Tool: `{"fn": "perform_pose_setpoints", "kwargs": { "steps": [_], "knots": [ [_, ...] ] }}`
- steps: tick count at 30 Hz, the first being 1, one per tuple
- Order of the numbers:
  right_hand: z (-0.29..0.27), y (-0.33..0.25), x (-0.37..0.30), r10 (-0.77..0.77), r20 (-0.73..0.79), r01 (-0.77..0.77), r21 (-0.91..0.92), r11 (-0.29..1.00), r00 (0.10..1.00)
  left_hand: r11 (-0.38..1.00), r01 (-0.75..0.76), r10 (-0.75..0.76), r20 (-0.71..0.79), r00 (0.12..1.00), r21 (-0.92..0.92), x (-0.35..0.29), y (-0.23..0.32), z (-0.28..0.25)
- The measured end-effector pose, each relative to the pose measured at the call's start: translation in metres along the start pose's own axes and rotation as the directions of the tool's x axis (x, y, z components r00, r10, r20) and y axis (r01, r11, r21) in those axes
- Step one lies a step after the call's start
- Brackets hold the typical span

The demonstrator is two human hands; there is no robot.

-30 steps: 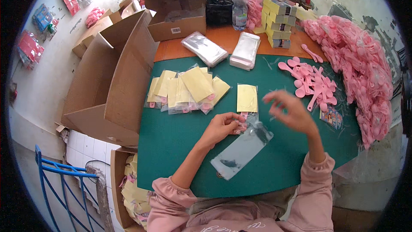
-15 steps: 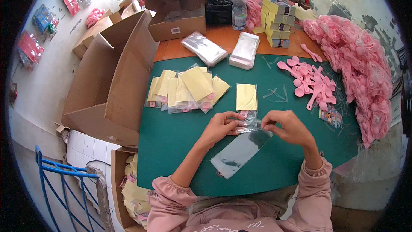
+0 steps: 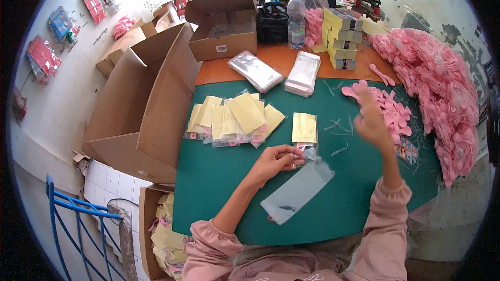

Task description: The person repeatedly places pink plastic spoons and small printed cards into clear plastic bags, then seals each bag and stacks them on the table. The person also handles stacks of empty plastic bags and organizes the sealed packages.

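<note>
My left hand (image 3: 278,162) is closed, its thumb and fingers pinching the near end of a clear plastic packet (image 3: 304,128). Inside that packet lie a yellow card and something pink. Just below, an empty clear plastic bag (image 3: 298,192) rests flat and slanted on the green mat. My right hand (image 3: 373,120) is raised in front of the heap of pink spoons (image 3: 394,110); motion smears its fingers. To the left sits a loose pile of finished-looking packets (image 3: 234,119) with yellow cards and pink ends showing.
Two stacks of clear bags (image 3: 303,74) lie at the back. Beyond them stand a water bottle (image 3: 296,23) and stacked yellow-edged cards (image 3: 342,39). Cartons (image 3: 156,109) line the left. Bagged pink spoons (image 3: 427,88) bulge along the right. Thin plastic strips (image 3: 339,149) litter the green mat (image 3: 229,171).
My right hand has left the packet and swung up and right to the spoon heap. A thin clear strip now lies right of the packet. My left hand stays at the packet.
</note>
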State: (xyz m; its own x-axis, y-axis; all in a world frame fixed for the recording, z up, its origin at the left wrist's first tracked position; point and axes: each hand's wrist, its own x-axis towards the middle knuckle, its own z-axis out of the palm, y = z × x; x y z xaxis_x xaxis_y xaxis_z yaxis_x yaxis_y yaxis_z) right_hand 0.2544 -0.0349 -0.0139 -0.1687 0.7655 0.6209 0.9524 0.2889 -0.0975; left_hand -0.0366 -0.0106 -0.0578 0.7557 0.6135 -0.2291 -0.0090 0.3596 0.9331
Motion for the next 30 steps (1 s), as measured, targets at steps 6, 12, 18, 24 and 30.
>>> {"fn": "perform_pose_setpoints", "kwargs": {
  "steps": [6, 12, 18, 24, 30],
  "knots": [
    [0.006, -0.099, -0.019, 0.089, 0.289, -0.216, 0.447, 0.868, 0.953, 0.984, -0.152, 0.155, 0.03, 0.987, -0.094, -0.004, 0.004, 0.008],
    [0.021, -0.09, -0.034, 0.183, 0.17, -0.247, 0.539, 0.806, 0.968, 0.997, 0.018, -0.01, -0.107, 0.994, 0.077, -0.006, 0.015, 0.003],
    [0.017, -0.091, -0.037, 0.181, 0.304, -0.338, 0.616, 0.712, 0.935, 0.653, -0.201, 0.366, -0.072, 0.928, 0.73, -0.005, 0.002, 0.015],
    [0.009, -0.085, -0.036, 0.173, 0.353, -0.352, 0.541, 0.764, 0.919, 0.677, -0.169, 0.44, -0.21, 0.873, 0.716, -0.003, 0.004, 0.022],
    [0.02, -0.082, -0.045, 0.28, 0.451, -0.524, 0.631, 0.571, 0.848, 0.822, -0.15, 0.343, -0.267, 0.901, 0.549, -0.001, -0.003, 0.024]
  ]
}}
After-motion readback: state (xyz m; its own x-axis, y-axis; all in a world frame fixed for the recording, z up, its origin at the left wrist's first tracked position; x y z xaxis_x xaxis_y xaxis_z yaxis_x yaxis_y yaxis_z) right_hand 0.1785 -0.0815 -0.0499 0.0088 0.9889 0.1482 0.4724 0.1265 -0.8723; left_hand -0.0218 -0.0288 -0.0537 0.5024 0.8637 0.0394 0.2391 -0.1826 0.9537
